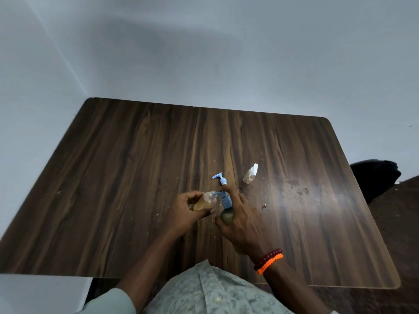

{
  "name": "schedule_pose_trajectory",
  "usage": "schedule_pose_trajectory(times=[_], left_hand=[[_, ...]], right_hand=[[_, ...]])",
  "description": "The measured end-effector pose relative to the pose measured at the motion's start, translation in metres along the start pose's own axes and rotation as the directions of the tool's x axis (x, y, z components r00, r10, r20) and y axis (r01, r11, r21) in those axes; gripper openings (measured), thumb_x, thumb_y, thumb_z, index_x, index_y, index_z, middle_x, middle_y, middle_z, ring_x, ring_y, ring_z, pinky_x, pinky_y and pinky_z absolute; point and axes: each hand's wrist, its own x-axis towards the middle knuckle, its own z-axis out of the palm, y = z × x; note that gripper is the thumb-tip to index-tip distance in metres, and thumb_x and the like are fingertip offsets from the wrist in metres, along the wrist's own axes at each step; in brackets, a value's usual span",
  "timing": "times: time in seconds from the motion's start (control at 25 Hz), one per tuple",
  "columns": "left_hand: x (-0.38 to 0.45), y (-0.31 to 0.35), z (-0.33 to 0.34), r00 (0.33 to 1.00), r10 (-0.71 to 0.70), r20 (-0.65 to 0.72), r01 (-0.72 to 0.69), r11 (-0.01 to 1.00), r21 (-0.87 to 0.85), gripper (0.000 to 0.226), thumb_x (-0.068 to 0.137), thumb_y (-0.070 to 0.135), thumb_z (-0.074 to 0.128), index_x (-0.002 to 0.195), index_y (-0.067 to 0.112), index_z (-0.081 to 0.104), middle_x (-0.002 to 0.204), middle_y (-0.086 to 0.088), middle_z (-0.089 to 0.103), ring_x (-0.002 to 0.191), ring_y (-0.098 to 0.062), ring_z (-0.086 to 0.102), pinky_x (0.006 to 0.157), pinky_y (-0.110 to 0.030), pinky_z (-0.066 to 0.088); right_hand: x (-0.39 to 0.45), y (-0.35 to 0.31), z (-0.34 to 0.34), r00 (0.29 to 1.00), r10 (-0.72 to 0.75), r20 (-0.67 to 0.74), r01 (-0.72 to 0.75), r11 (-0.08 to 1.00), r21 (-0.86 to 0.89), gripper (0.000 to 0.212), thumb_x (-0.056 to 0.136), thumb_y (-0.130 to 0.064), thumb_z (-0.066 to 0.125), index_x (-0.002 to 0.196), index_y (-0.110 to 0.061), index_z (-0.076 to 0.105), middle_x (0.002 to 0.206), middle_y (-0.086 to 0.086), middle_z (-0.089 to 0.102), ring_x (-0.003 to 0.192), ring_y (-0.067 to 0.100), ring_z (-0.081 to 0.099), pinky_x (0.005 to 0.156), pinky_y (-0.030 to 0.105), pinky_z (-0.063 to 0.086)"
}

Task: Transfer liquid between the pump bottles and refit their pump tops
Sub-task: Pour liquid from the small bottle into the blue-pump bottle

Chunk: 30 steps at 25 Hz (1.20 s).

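1. While the left hand tilts an uncapped clear bottle, its fingers are curled round the body, thumb on the near side; amber liquid sits in the lower part, open neck pointing right.
2. Right hand: fingers wrapped round a second, darker bottle, index stretched up toward its blue pump top. Palm and thumb close round the lower body.
3. That pump top is on the darker bottle's neck; its spout points left, tip touching or just at the open neck of the clear bottle. Cannot tell if liquid is flowing.
4. Both bottles are held just above the surface, near its middle, a bit toward the person.
5. Loose blue pump top lies on the surface just beyond the hands, spout pointing left and away.
6. Small clear spray bottle with a white cap lies on its side to the right of the loose pump, apart from it.
7. Crumbs and smudges are scattered on the dark wood-grain surface right of the hands.
8. Right wrist carries a dark red bead bracelet and an orange band, side by side.
9. Patterned pale shirt at the bottom edge; blue-grey wall behind the surface.
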Motion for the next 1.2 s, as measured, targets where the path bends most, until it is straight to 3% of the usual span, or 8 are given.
schedule_pose_trajectory(times=[0.16, 0.32, 0.4, 0.56, 0.68, 0.84, 1.04, 1.2], left_hand=[[0.0023, 0.0053, -0.0021, 1.0, 0.009, 0.003, -0.009, 1.0, -0.008, 0.041, 0.077, 0.02, 0.094, 0.111, 0.032, 0.074, 0.109, 0.009, 0.079, 0.105, -0.008, 0.073, 0.091, -0.029, 0.059], [0.0009, 0.0019, -0.001, 1.0, 0.001, 0.009, -0.001, 1.0, -0.007, 0.044, 0.074, 0.019, 0.096, 0.113, 0.026, 0.077, 0.109, 0.007, 0.079, 0.106, -0.009, 0.073, 0.092, -0.03, 0.06], [0.0003, 0.0001, -0.0002, 1.0, 0.001, 0.012, -0.001, 1.0, -0.014, 0.043, 0.075, 0.02, 0.095, 0.112, 0.028, 0.077, 0.108, 0.007, 0.08, 0.105, -0.009, 0.074, 0.092, -0.033, 0.06], [0.0037, 0.0023, -0.0024, 1.0, 0.014, -0.007, -0.014, 1.0, -0.021, 0.039, 0.077, 0.021, 0.094, 0.109, 0.033, 0.075, 0.108, 0.007, 0.08, 0.104, -0.01, 0.074, 0.092, -0.035, 0.061], [0.0042, 0.0021, -0.0028, 1.0, 0.018, 0.001, -0.018, 0.999, -0.027, 0.039, 0.076, 0.019, 0.094, 0.108, 0.034, 0.076, 0.106, 0.007, 0.08, 0.102, -0.009, 0.075, 0.092, -0.034, 0.061], [0.0035, -0.0019, -0.0007, 1.0, 0.007, 0.0, -0.007, 1.0, -0.03, 0.043, 0.073, 0.018, 0.097, 0.113, 0.022, 0.079, 0.108, 0.004, 0.081, 0.103, -0.011, 0.076, 0.094, -0.04, 0.064], [0.0055, 0.0024, -0.003, 1.0, 0.021, -0.017, -0.022, 0.999, -0.029, 0.04, 0.074, 0.023, 0.096, 0.104, 0.038, 0.074, 0.106, 0.008, 0.08, 0.105, -0.013, 0.075, 0.093, -0.037, 0.062], [0.0023, -0.0018, -0.0013, 1.0, -0.009, 0.001, 0.009, 1.0, -0.016, 0.046, 0.073, 0.022, 0.097, 0.114, 0.026, 0.078, 0.109, 0.007, 0.08, 0.105, -0.009, 0.074, 0.093, -0.034, 0.062]], right_hand=[[0.0011, -0.0018, 0.0025, 1.0, 0.012, 0.017, -0.011, 0.999, -0.03, 0.084, 0.089, -0.052, 0.066, 0.153, -0.053, 0.012, 0.151, -0.002, 0.047, 0.101, 0.024, 0.068, 0.087, 0.047, 0.06], [0.0012, -0.0012, 0.0006, 1.0, 0.002, 0.007, -0.002, 1.0, 0.001, 0.068, 0.089, -0.053, 0.066, 0.141, -0.05, 0.022, 0.142, -0.006, 0.055, 0.107, 0.021, 0.066, 0.091, 0.047, 0.059], [0.0025, -0.0013, 0.0007, 1.0, 0.014, -0.007, -0.013, 1.0, 0.028, 0.069, 0.088, -0.058, 0.064, 0.144, -0.048, 0.025, 0.14, -0.008, 0.056, 0.107, 0.018, 0.066, 0.09, 0.046, 0.059], [0.0026, -0.0042, -0.0004, 0.999, -0.005, 0.034, 0.006, 1.0, -0.019, 0.084, 0.091, -0.057, 0.061, 0.157, -0.052, 0.009, 0.149, -0.004, 0.048, 0.104, 0.02, 0.066, 0.088, 0.046, 0.06], [0.0023, -0.0052, -0.0028, 0.998, -0.018, 0.053, 0.02, 0.999, -0.026, 0.076, 0.089, -0.051, 0.064, 0.147, -0.056, 0.014, 0.146, -0.006, 0.049, 0.099, 0.022, 0.068, 0.087, 0.047, 0.06], [0.0031, -0.0026, -0.0017, 0.999, -0.006, 0.032, 0.006, 1.0, 0.001, 0.071, 0.087, -0.05, 0.065, 0.142, -0.05, 0.019, 0.142, -0.007, 0.053, 0.101, 0.022, 0.069, 0.087, 0.046, 0.06], [0.0046, -0.0045, -0.0006, 0.998, -0.012, 0.059, 0.015, 0.998, -0.055, 0.081, 0.089, -0.053, 0.065, 0.153, -0.049, 0.014, 0.152, -0.002, 0.045, 0.098, 0.022, 0.069, 0.085, 0.043, 0.062], [0.003, -0.0022, -0.003, 0.999, 0.013, 0.035, -0.011, 0.998, -0.061, 0.072, 0.091, -0.047, 0.066, 0.144, -0.049, 0.019, 0.149, -0.005, 0.05, 0.103, 0.023, 0.068, 0.086, 0.043, 0.06]])
